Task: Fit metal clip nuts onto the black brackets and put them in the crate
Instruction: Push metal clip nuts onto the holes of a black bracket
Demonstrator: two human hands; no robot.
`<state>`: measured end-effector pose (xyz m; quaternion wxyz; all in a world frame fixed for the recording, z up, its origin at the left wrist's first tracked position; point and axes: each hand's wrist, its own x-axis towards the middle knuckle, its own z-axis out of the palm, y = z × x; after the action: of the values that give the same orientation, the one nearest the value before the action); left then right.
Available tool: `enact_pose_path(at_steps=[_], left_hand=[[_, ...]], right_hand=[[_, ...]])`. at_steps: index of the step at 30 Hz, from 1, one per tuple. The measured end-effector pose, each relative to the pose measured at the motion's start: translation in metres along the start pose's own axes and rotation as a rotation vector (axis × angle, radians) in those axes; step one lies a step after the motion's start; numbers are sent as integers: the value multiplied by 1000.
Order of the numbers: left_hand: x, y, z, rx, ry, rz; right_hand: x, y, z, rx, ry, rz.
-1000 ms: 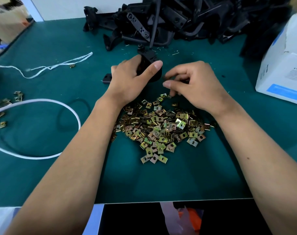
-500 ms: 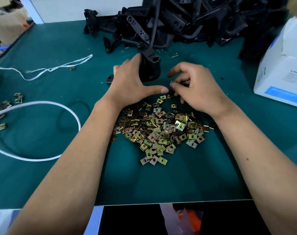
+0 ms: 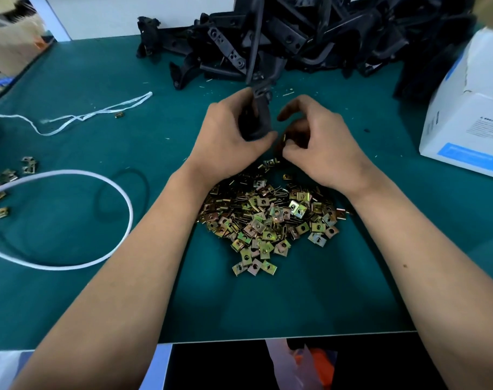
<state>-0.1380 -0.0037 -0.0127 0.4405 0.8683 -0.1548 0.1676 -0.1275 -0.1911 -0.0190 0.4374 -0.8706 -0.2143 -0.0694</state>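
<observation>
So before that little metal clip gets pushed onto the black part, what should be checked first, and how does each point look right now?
1. Black plastic bracket held firmly: ok, the left hand grips it upright.
2. Small brass-coloured clip nut in hand: ok, the right hand pinches it beside the bracket.
3. Clip already seated on the bracket: not ok, not yet on.
4. Clip's open side facing the bracket edge: cannot tell, fingers hide it.
5. Spare clips in reach: ok, a pile of clip nuts lies on the green table mat.
6. Crate ready: cannot tell.
</observation>
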Motion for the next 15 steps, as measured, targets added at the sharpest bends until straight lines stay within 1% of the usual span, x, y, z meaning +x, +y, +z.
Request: enact_pose_path(at_steps=[4,9,15], left_hand=[[-1,7,2,35,-12,43],[-1,7,3,7,33,13],[1,0,1,-9,-3,-8]], right_hand=[[2,0,2,-4,4,-19],[1,-1,1,6,29,-16],[0,-2,-5,-29,28,-42]])
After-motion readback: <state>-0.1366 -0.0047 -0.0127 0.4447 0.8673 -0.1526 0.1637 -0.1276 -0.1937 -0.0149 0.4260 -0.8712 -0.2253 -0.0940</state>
